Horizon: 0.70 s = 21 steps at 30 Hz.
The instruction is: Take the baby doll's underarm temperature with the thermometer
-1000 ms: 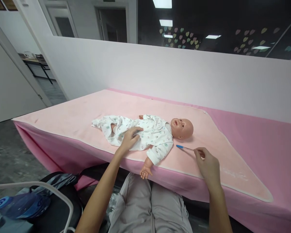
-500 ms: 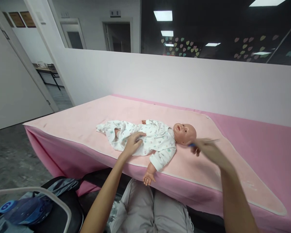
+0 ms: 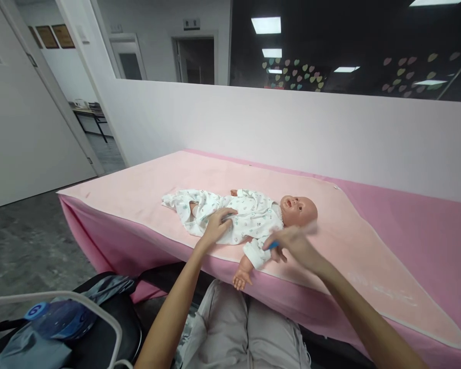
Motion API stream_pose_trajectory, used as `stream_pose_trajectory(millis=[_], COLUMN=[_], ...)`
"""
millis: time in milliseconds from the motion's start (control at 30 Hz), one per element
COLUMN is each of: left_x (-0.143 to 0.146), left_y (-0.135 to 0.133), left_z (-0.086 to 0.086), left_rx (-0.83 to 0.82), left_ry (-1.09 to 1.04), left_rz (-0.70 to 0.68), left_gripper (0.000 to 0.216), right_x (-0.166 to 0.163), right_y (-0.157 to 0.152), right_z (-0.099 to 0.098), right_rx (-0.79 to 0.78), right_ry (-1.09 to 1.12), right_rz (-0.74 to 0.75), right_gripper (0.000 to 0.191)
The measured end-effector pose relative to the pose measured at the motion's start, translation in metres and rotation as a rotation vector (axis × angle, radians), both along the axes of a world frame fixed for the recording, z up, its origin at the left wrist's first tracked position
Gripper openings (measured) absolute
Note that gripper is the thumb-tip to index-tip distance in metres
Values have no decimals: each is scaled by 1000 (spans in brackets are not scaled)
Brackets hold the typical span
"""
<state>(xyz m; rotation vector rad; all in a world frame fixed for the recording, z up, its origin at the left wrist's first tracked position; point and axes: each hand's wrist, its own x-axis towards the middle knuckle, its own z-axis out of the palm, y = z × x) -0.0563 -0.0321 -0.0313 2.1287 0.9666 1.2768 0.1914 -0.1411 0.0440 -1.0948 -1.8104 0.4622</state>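
Note:
A baby doll [image 3: 253, 218] in a white patterned sleepsuit lies on its back, its head to the right and its near arm reaching over the table's front edge. My left hand [image 3: 218, 225] rests on the doll's belly, fingers extended and lying on the cloth. Above the doll's near sleeve, my right hand [image 3: 292, 245] is closed around a thin stick-like object with a blue end [image 3: 273, 245]. Its other end is a pale blur by the doll's head, so its kind cannot be made out.
A peach mat [image 3: 138, 179] covers much of the table over a pink cloth [image 3: 426, 220]. A white wall with a window stands behind. At lower left, a black chair [image 3: 100, 338] holds a blue-tinted bottle [image 3: 63, 318] and grey cloth [image 3: 34, 353].
My right hand has moved left and down from beside the doll's head to over its near sleeve, still holding the blue-ended stick. My left hand stays on the belly. The view has shifted slightly.

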Motion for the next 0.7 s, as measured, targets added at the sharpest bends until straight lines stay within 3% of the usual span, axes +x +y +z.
stream_pose_trajectory(millis=[100, 200, 367, 467, 567, 700], left_x=[-2, -2, 16, 46, 81, 103], left_y=[2, 8, 39, 58, 68, 69], left_z=[3, 15, 53, 70, 68, 46], left_rx=[-110, -176, -147, -88, -96, -157], left_ry=[39, 141, 439, 438, 307, 247], left_rz=[-27, -20, 41, 9, -212, -356], left_gripper=[33, 29, 33, 28, 31, 32], right_x=[9, 31, 53, 52, 47, 49], right_y=[-14, -28, -26, -14, -7, -5], right_z=[-5, -10, -37, -53, -64, -77], right_rx=[-42, -46, -87, -145, -131, -26], right_ry=[38, 128, -393, -381, -345, -621], right_rz=[14, -135, -423, -462, -414, -336], right_gripper=[50, 58, 40, 31, 25, 23])
